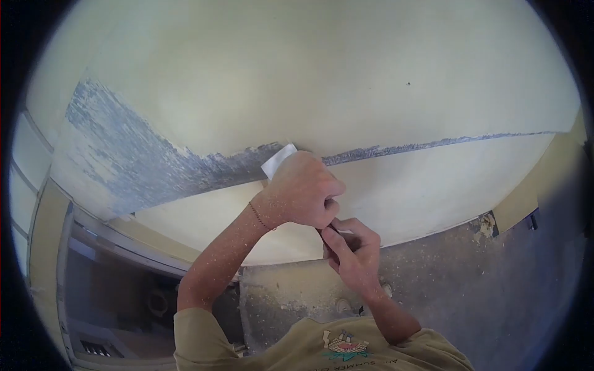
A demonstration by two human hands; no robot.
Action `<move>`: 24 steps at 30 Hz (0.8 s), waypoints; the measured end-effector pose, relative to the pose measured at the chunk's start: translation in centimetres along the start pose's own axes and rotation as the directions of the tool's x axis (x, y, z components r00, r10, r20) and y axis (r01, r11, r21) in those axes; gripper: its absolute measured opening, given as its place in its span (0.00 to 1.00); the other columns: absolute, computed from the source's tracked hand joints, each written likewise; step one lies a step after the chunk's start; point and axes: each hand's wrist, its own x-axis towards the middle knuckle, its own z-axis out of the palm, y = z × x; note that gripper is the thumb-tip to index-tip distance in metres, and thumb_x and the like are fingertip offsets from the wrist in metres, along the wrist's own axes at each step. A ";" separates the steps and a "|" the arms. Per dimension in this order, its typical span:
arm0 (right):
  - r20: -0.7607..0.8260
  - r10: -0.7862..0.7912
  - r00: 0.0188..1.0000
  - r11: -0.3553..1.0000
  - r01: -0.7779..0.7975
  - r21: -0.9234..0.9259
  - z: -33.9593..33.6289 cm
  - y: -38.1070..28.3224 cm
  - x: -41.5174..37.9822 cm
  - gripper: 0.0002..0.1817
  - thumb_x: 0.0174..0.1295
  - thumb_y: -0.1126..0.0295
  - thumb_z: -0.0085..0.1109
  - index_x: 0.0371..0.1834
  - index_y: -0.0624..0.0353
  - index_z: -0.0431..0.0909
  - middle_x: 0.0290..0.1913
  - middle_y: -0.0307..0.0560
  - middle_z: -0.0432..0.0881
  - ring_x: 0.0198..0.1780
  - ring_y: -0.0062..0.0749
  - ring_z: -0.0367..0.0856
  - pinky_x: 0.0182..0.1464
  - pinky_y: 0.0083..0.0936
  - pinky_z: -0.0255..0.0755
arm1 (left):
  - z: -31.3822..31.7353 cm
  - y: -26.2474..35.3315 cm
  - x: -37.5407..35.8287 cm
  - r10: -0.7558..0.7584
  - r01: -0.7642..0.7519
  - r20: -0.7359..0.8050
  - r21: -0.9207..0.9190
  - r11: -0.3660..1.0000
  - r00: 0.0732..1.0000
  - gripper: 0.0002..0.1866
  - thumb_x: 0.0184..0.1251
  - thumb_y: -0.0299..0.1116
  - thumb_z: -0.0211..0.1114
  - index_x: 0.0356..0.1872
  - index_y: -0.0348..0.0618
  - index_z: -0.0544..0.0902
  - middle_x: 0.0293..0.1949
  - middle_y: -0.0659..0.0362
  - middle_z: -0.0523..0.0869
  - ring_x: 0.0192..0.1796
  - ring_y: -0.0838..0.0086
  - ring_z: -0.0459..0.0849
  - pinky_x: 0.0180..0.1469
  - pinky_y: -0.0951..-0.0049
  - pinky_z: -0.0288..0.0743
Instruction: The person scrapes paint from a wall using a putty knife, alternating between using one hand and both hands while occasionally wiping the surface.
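A scraper with a pale, flat, wide blade (278, 162) rests against the wall, at the lower edge of a rough grey scraped strip (229, 170). My left hand (301, 188) is closed over the tool just behind the blade and hides most of it. Lower and to the right, my right hand (356, 255) is closed round the dark handle end (328, 231). The two hands are close together, and the handle between them is mostly covered. Pale dust specks cover my left forearm.
The cream wall (371, 68) has a ledge-like edge below the grey strip, with a pale lower surface beneath. The dusty grey floor (433, 272) carries pale debris. A framed opening (124, 278) stands at lower left. My shoes show below my hands.
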 end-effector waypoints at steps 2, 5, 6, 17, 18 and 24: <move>0.016 -0.032 0.999 0.999 0.032 -0.013 0.2 0.5 0.6 0.06 0.70 0.71 0.59 0.44 0.61 0.78 0.21 0.40 0.77 0.19 0.14 0.69 0.17 0.15 0.58 | 0.1 -0.2 -0.1 0.019 -0.019 0.003 -0.010 1.000 1.000 0.10 0.32 0.33 0.61 0.07 0.46 0.69 0.09 0.52 0.68 0.15 0.53 0.69 0.22 0.55 0.61; 0.043 -0.072 0.996 0.997 0.072 -0.001 0.1 0.3 0.3 0.06 0.70 0.72 0.59 0.46 0.61 0.78 0.22 0.40 0.77 0.19 0.13 0.69 0.17 0.15 0.57 | -0.7 0.1 0.0 -0.018 0.016 0.026 0.057 0.998 0.999 0.10 0.35 0.33 0.61 0.08 0.44 0.70 0.10 0.52 0.69 0.17 0.52 0.71 0.24 0.57 0.64; 0.047 -0.070 0.996 0.998 0.070 0.000 -0.1 0.4 -0.3 0.06 0.70 0.72 0.59 0.46 0.61 0.78 0.22 0.40 0.77 0.19 0.13 0.69 0.17 0.15 0.57 | -0.3 0.5 -0.3 -0.022 0.021 0.027 0.059 0.998 0.999 0.10 0.35 0.33 0.61 0.08 0.44 0.70 0.10 0.52 0.69 0.17 0.52 0.71 0.24 0.57 0.64; 0.003 -0.005 1.000 1.000 0.005 -0.019 -2.4 4.2 -2.3 0.12 0.69 0.74 0.60 0.52 0.66 0.77 0.28 0.42 0.82 0.24 0.13 0.73 0.24 0.16 0.67 | 4.0 1.4 -1.8 0.002 0.004 0.144 -0.043 0.999 0.990 0.09 0.36 0.33 0.61 0.09 0.45 0.70 0.10 0.52 0.71 0.17 0.54 0.72 0.26 0.57 0.66; 0.002 -0.005 1.000 1.000 0.005 -0.015 -2.4 4.3 -2.1 0.12 0.69 0.74 0.60 0.52 0.66 0.77 0.28 0.42 0.82 0.24 0.13 0.73 0.24 0.16 0.67 | 4.0 1.2 -1.8 0.004 0.002 0.148 -0.042 0.999 0.989 0.09 0.36 0.33 0.61 0.09 0.45 0.70 0.10 0.52 0.71 0.17 0.54 0.72 0.26 0.57 0.66; -0.058 -0.126 0.990 0.991 0.123 -0.060 -1.0 4.8 -1.4 0.06 0.69 0.77 0.58 0.46 0.64 0.79 0.24 0.42 0.79 0.20 0.14 0.70 0.19 0.15 0.60 | 4.1 0.2 -2.0 0.069 -0.067 0.084 -0.027 0.997 0.994 0.11 0.36 0.31 0.62 0.10 0.46 0.66 0.11 0.58 0.69 0.17 0.60 0.72 0.27 0.61 0.66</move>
